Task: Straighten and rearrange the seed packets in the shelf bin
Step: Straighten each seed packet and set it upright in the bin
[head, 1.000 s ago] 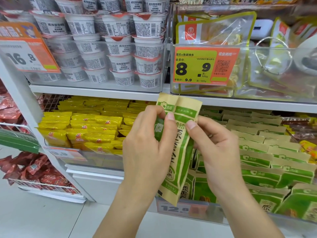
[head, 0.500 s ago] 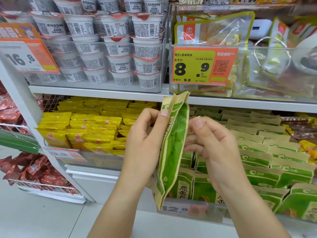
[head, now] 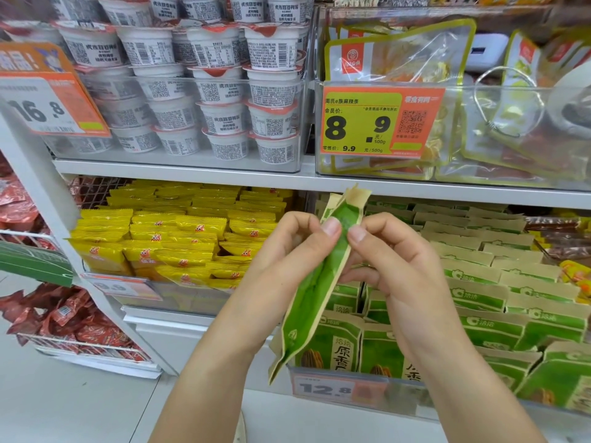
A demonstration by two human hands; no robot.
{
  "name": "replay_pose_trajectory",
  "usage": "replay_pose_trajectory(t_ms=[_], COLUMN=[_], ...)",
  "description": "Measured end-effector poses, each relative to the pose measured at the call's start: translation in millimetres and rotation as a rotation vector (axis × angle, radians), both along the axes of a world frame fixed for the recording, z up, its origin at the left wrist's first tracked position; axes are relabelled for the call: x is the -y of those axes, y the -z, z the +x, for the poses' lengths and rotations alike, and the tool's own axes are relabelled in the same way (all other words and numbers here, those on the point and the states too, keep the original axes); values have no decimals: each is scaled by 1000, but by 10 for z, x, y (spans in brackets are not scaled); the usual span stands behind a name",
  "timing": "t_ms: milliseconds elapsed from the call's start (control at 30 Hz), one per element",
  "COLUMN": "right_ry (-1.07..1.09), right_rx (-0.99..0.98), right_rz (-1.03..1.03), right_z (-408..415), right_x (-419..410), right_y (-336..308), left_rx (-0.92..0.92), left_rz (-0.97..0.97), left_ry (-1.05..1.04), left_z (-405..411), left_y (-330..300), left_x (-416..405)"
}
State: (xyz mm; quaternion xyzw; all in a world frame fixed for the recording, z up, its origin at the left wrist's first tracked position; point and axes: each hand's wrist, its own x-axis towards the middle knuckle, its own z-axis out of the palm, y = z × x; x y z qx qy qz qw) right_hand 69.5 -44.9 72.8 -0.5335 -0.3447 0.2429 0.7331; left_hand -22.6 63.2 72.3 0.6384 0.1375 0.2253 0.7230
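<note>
I hold a green and tan seed packet (head: pixel 316 289) upright and edge-on in front of the shelf. My left hand (head: pixel 287 266) pinches its upper part from the left with thumb and fingers. My right hand (head: pixel 396 273) pinches the same part from the right. Behind my hands, the clear shelf bin (head: pixel 377 390) holds several rows of matching green seed packets (head: pixel 486 302), some standing at the front, others leaning back in overlapping rows.
A bin of yellow snack packets (head: pixel 166 241) sits to the left on the same shelf. Above are stacked white cups (head: pixel 204 91) and a clear bin with an orange price tag (head: pixel 377 123). Red packets fill a wire basket (head: pixel 64 321) at lower left.
The packet has turned from face-on to edge-on between my hands, and both thumbs have closed together near its top. The view has shifted slightly.
</note>
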Motion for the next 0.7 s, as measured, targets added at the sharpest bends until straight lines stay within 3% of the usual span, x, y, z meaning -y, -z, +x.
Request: replay_pose_trajectory(t_ms=[233,500,700], right_ry=[26,-283,-295], right_rx=[39,115,148], right_rz=[-72,-295,-313], right_z=[-6,-63,-71], right_x=[-5,-35,-35], right_y=[13,111,104], left_rx=[32,257,303], left_rz=[-47,-324,-252], left_ry=[-123,-460,-413], left_z=[-13,3,-1], left_y=[-5,-73,-65], left_x=[-33,-84,-72])
